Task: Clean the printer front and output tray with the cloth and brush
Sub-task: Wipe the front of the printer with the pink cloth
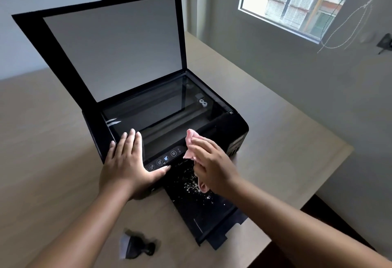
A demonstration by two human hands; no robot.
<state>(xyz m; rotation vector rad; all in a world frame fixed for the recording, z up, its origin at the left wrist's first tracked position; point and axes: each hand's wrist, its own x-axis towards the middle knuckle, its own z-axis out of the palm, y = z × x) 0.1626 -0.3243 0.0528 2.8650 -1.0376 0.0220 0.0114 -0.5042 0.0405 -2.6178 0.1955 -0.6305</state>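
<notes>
1. Printer [222, 123]: black flatbed unit on a light wooden table [53, 140], set diagonally, its front turned toward the lower right. Scanner lid [106, 41] raised and leaning back toward the upper left, grey underside showing; scanner glass [152, 106] exposed.

2. Control panel [167, 158]: narrow strip of round buttons along the front edge, between the two hands.

3. Output tray [203, 214]: black, pulled out from the printer front, long axis running from the printer toward the lower right and the near table edge. White crumbs [191, 183] scattered on its inner end, just below the front.

4. Cloth [192, 140]: pink, bunched, at the printer's front right. One fold sticks up above the fingers over the printer top; another end hangs below the palm onto the crumbed part of the tray.

5. Right hand [210, 166]: closed around the cloth, fingers pointing up and left toward the panel, held over the junction of printer front and tray.

6. Left hand [129, 161]: flat and open, gripping nothing, palm pressed on the printer's front left corner, fingertips reaching the glass edge, thumb lying along the panel.

7. Brush [135, 246]: short black handle with pale bristles, lying on the table near the front edge, bristles pointing left, handle toward the tray. Untouched, well apart from both hands, below the left forearm.
</notes>
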